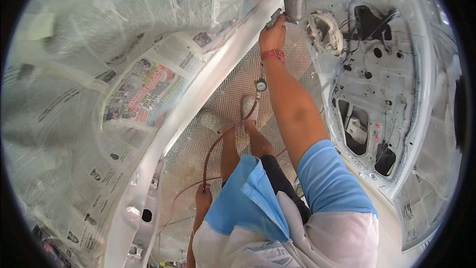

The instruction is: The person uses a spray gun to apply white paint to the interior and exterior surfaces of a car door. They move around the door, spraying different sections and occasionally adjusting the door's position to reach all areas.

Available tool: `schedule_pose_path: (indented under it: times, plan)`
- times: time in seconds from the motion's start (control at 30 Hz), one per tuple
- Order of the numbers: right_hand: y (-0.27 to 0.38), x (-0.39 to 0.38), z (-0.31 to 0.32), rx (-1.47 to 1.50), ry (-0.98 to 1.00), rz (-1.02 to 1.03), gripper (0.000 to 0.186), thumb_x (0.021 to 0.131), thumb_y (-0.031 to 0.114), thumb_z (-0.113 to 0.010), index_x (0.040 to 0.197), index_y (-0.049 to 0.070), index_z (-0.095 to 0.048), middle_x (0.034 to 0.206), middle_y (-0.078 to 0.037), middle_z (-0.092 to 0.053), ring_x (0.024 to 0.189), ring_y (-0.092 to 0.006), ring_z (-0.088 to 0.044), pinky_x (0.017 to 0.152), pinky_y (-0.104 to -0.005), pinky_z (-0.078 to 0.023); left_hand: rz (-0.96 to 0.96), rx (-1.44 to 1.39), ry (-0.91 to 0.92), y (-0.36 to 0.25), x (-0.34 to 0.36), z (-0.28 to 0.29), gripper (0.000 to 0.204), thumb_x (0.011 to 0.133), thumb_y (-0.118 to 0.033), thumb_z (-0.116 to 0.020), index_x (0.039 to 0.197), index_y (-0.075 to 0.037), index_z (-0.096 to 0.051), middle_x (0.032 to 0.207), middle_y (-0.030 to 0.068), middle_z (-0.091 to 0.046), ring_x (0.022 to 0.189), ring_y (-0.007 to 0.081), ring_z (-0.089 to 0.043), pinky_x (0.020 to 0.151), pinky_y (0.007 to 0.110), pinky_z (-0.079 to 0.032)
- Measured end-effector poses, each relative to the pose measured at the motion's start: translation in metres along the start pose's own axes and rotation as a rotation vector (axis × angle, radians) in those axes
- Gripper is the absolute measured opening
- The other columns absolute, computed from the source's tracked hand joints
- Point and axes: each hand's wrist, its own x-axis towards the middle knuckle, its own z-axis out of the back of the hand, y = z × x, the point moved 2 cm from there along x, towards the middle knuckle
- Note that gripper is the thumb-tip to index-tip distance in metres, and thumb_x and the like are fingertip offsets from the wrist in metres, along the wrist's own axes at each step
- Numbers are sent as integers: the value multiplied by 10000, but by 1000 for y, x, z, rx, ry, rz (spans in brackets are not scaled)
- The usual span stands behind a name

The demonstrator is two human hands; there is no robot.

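My right hand (pixel 272 37), a red band at its wrist, is stretched far forward and wrapped round a paint spray gun (pixel 273 19). A silver cup (pixel 295 5) with a lid stands upright on the gun, which is beside the white painted door sill (pixel 218 72). Below the hand hangs a round pressure gauge (pixel 261 85), joined to a dark red air hose (pixel 214 144). The hose curves down past my legs to my left hand (pixel 203 199), low at my left side, closed on it. The gun's nozzle and trigger are hidden.
Newspaper and clear film (pixel 144 92) mask the car body on the left. On the right stands an opened door (pixel 382 79), its inner panel bare with holes and wires; a wrapped bundle (pixel 325 32) sits at its far edge. My shoes (pixel 213 120) are on patterned flooring (pixel 186 168).
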Motion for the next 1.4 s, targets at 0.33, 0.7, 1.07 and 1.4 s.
schedule_pose_path:
  times: [0.33,0.7,1.07,1.4]
  plan:
    - [23,1,47,192,-48,10,820,936,65,-714,1636,-90,-316,1285,-427,-653,1205,-570,-654,1027,-585,-525,55,-165,-49,-1,-18,14,244,1130,-231,-599,1142,-17,-714,751,51,-621,638,151,-592,592,353,-472]
    - [144,-6,331,349,-353,287,754,1003,68,-644,1665,-83,-317,1556,-398,-516,1423,-541,-526,1182,-518,-440,-102,-273,84,-37,-62,49,253,1134,-231,-592,1154,-27,-739,766,31,-623,640,147,-583,599,345,-470]
    - [156,-16,448,780,-369,188,660,1115,191,-590,1696,-9,-347,1575,-368,-544,1447,-495,-566,1198,-487,-446,-258,-222,63,-61,-106,67,233,1116,-201,-605,1194,-14,-719,754,33,-609,626,152,-589,569,331,-472]
    - [99,-64,528,597,-683,334,641,1096,224,-626,1678,44,-427,1432,-339,-660,1218,-486,-695,1029,-480,-540,-417,-143,50,-21,-140,58,259,1094,-243,-648,1185,-15,-733,796,84,-651,680,173,-636,620,360,-500]
